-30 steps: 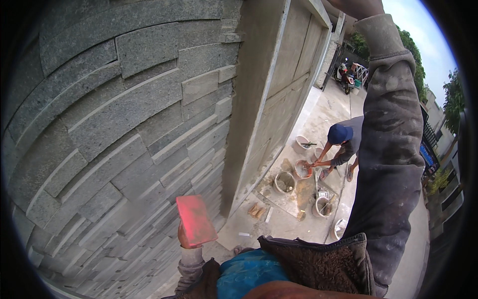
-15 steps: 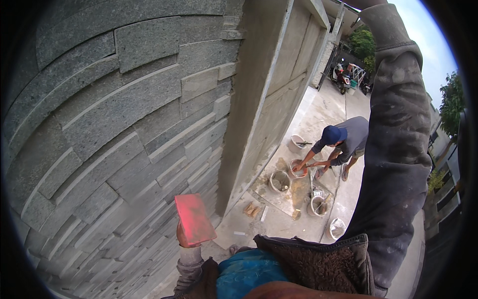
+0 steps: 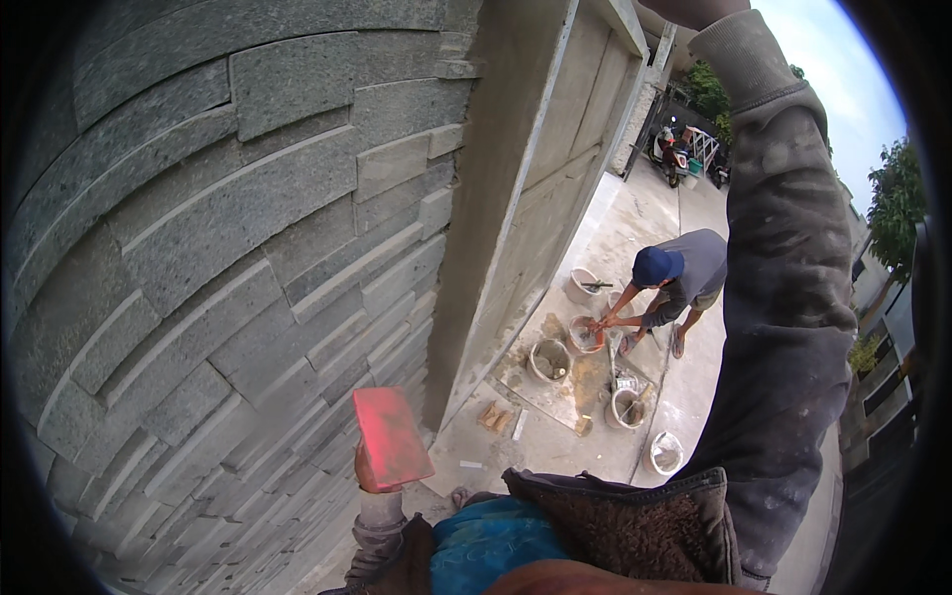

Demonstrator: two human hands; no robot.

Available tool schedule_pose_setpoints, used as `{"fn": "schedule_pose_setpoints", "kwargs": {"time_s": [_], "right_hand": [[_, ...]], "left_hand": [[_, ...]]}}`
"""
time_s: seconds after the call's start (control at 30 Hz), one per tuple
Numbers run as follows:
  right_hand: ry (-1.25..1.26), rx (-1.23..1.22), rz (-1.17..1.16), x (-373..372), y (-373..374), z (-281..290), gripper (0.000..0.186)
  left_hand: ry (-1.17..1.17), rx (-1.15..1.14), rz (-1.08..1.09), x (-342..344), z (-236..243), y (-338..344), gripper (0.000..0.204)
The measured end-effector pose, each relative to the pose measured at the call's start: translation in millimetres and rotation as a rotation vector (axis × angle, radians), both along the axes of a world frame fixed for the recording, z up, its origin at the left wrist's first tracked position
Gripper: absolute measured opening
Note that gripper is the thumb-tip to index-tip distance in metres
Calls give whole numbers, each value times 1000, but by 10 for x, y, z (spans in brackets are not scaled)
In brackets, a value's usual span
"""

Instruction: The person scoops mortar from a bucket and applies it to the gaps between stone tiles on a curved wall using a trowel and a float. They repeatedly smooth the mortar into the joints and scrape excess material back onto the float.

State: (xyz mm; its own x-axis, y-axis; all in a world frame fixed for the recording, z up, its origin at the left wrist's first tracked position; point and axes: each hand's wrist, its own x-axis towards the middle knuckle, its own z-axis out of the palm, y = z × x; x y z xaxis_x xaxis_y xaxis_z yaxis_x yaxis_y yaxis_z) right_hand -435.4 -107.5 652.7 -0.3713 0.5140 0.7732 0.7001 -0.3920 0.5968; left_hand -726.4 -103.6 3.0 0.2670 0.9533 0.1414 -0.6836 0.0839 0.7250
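Observation:
Low beside the stone-clad wall (image 3: pixel 238 198), my left hand (image 3: pixel 365 464) grips a flat red rectangular board that looks like a plasterer's float (image 3: pixel 392 436). Its broad face is turned up toward me, with greyish smears on it. Most of the fingers are hidden behind the board. My right arm, in a dusty dark sleeve, reaches up along the right side. At the top edge only the wrist end of my right hand (image 3: pixel 699 8) shows, near the top of a plastered column (image 3: pixel 496 198); its fingers are cut off by the picture.
Below, a co-worker in a blue cap (image 3: pixel 657 266) bends over an orange-rimmed bucket (image 3: pixel 587 335). Several other buckets stand around, including a grey-filled one (image 3: pixel 549 361) and a pale one (image 3: pixel 665 453). Brown scraps (image 3: pixel 496 416) lie by the column's foot. Motorbikes (image 3: pixel 669 157) are parked farther off.
My right arm and hand have shifted slightly left and up in view. The red float has barely moved. The co-worker's hands have come closer together at the orange-rimmed bucket.

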Motion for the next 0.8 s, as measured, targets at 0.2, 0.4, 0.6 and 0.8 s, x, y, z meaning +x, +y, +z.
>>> {"fn": "schedule_pose_setpoints", "kwargs": {"time_s": [0.2,0.4,0.6,0.8], "right_hand": [[75,-24,-48,67,80,-3,22],[100,-25,-48,19,-17,-51,25],[137,-39,-17,74,-81,-50,28],[84,77,-84,-222,-512,-250,25]], "left_hand": [[530,423,295,-60,-129,-15,40],[146,75,108,-155,-115,-66,37],[-109,-85,15,-259,77,-70,40],[63,76,44,-242,-86,164,42]]}}
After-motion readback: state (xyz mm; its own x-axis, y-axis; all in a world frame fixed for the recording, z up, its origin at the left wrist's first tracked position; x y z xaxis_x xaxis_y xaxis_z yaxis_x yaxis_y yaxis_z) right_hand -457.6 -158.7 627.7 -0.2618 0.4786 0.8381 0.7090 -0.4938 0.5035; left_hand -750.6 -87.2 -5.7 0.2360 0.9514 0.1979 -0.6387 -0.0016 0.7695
